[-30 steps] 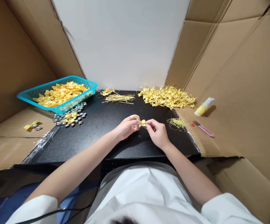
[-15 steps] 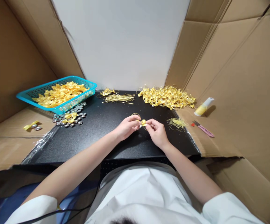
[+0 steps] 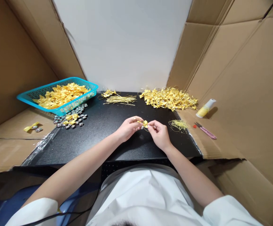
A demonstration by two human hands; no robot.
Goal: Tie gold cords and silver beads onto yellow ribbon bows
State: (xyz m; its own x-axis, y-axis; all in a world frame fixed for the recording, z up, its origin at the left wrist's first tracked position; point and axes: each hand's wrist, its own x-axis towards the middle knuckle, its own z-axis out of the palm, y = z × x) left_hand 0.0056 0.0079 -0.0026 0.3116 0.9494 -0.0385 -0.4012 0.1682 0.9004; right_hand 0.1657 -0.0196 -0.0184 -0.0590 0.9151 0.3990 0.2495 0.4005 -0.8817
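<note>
L hand (image 3: 128,128) & R hand (image 3: 159,134) both pinch small yellow bow (image 3: 145,123), held btwn them over blk counter (image 3: 91,138); silver bead (image 3: 142,127) at bow, by L fingertips.

Tabletop (image 3: 103,121) open before wire bundle (image 3: 121,99); basket (image 3: 93,88) blocks left.
</note>
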